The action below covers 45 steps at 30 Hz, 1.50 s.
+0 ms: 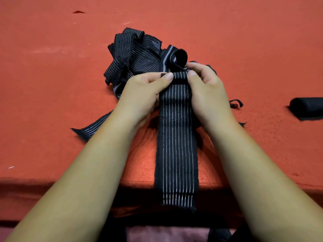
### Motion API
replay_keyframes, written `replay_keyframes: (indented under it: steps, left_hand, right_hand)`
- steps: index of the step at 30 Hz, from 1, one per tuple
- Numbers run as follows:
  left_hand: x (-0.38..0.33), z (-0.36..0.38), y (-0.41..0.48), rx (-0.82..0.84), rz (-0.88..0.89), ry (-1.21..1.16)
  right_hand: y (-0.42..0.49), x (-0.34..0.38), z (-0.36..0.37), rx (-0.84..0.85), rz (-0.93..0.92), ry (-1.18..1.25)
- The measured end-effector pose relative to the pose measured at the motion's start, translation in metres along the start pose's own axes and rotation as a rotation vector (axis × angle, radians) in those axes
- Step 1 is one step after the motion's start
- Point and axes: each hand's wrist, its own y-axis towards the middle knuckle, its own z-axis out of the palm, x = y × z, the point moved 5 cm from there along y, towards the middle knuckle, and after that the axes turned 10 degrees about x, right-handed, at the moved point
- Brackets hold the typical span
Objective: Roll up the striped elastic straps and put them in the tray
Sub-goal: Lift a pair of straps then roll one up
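Pinching strap (176,137) rolled end: L hand (141,95) & R hand (208,95).

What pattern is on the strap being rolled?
Black strap with thin white lengthwise stripes, clearest in the head view.

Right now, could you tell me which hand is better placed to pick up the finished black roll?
Right. The right hand is nearer the black roll on the table's right; the left hand would cross over.

Both hands, left (145,95) and right (208,95), pinch closed, forearms converging forward.
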Motion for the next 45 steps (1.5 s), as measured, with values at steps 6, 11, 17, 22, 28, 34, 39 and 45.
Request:
replay_keyframes:
  steps: [6, 11, 17, 22, 28, 34, 39, 45]
  left_hand:
    - [0.005, 0.013, 0.001, -0.021, 0.020, -0.074]
    - [0.005, 0.013, 0.004, -0.071, 0.038, -0.120]
    - [-0.004, 0.001, 0.004, -0.126, 0.083, -0.164]
    - [-0.006, -0.005, 0.006, -0.146, 0.110, -0.178]
    - [-0.010, -0.009, 0.007, -0.150, 0.144, -0.115]
    - [-0.010, -0.018, 0.010, -0.187, 0.180, -0.048]
    - [-0.007, -0.020, 0.011, -0.184, 0.197, -0.044]
    - [-0.011, -0.010, 0.010, -0.109, 0.208, -0.050]
  right_hand:
    - [-0.006, 0.002, 0.007, 0.028, 0.025, 0.072]
    - [-0.004, 0.003, 0.008, 0.059, -0.042, 0.039]
    - [0.000, -0.011, 0.021, 0.199, 0.002, 0.059]
    - [0.004, -0.016, 0.024, 0.341, 0.059, 0.171]
    - [0.005, -0.020, 0.015, 0.481, 0.096, 0.193]
    - [-0.003, -0.025, 0.013, 0.705, 0.172, 0.089]
    - [-0.010, -0.022, 0.010, 0.769, 0.194, 0.060]
    - [0.001, -0.009, 0.004, 0.454, 0.145, 0.218]
